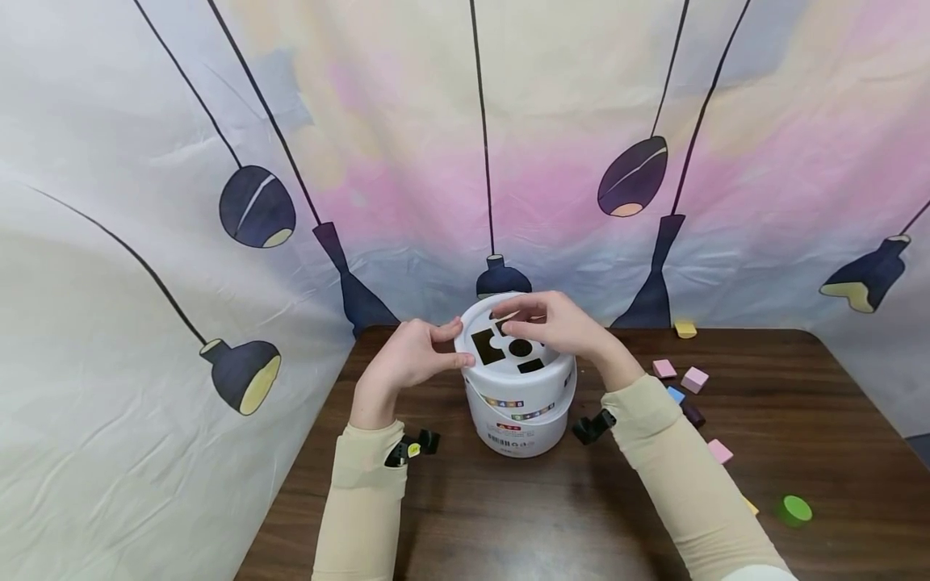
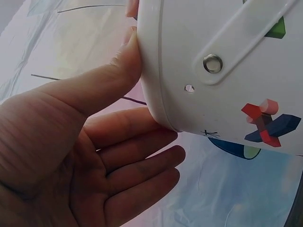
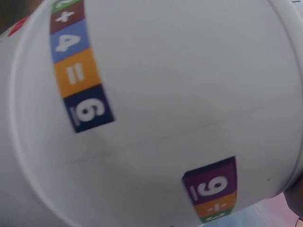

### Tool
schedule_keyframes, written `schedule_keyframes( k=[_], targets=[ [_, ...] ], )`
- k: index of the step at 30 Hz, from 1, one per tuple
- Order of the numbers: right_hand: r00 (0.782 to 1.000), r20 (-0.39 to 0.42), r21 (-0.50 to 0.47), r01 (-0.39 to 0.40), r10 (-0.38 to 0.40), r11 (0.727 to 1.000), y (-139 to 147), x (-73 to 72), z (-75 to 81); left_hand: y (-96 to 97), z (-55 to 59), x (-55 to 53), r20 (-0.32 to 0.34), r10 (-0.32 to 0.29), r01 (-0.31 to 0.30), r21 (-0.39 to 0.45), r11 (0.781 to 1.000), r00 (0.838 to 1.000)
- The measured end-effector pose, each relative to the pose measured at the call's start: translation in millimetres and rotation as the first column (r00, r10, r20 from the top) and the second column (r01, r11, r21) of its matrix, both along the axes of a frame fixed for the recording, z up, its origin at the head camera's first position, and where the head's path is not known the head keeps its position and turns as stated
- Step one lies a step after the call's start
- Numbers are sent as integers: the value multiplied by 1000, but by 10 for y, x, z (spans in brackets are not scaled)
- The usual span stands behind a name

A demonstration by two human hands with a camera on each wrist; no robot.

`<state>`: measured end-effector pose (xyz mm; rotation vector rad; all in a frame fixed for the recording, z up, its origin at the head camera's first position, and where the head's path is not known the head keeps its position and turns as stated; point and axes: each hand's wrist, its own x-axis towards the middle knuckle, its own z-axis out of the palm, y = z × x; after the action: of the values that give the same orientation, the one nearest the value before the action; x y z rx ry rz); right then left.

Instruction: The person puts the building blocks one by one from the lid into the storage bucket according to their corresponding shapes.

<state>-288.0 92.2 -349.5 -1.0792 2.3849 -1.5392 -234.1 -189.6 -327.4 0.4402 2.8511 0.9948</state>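
Note:
A white lidded bucket (image 1: 519, 415) stands on the table, printed with coloured sums and with its handle lowered at the front. Dark cut-outs, among them a round and a rectangular one, pierce its lid (image 1: 496, 365). My left hand (image 1: 410, 355) grips the lid's left rim, thumb and index finger against it; in the left wrist view the other fingers extend below the rim. Over the back of the lid is my right hand (image 1: 555, 323), thumb and index finger apart beside a cut-out, with no block visible between them. The right wrist view shows mostly the bucket's printed wall (image 3: 156, 94).
Several small blocks lie on the table's right side: a yellow one (image 1: 684, 328) by the back edge, pink ones (image 1: 695, 379), a blue one (image 1: 676, 394), a dark one (image 1: 693, 415) and a green round one (image 1: 795, 510). A patterned cloth (image 1: 436, 161) hangs behind.

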Motion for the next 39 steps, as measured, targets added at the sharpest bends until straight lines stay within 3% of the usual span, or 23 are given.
schedule_keyframes(
  k=[4, 8, 12, 16, 20, 25, 31, 35, 39],
  targets=[
    [999, -5, -161, 39, -40, 986, 61, 32, -55, 3, 12, 14, -10, -7, 6, -8, 1000, 1000],
    [995, -32, -325, 75, -90, 943, 221, 66, -175, 8, 17, 33, -19, -11, 11, -8, 1000, 1000],
    [984, -65, -367, 130, -165, 921, 529, 115, -329, 8, -5, 37, -21, -11, 11, -3, 1000, 1000],
    [976, -29, -270, 198, -214, 942, 947, 197, -447, -5, -20, 32, -23, -4, 4, -6, 1000, 1000],
    [970, -22, -70, 240, -243, 968, 1409, 320, -540, -14, -14, 37, -30, -6, 6, -10, 1000, 1000],
    [964, -34, 156, 265, -263, 951, 1956, 509, -679, -34, -8, 37, -33, -5, 4, -21, 1000, 999],
    [971, -26, 293, 236, -239, 927, 2571, 740, -891, -71, -12, 39, -40, -11, 10, -25, 1000, 999],
    [973, 78, 338, 181, -219, 924, 2956, 902, -1060, -79, -18, 34, -47, -17, 16, -20, 1000, 999],
    [941, 230, 380, 146, -247, 913, 3229, 1073, -1207, -74, -14, 23, -49, -19, 18, -22, 1000, 999]
  ],
)
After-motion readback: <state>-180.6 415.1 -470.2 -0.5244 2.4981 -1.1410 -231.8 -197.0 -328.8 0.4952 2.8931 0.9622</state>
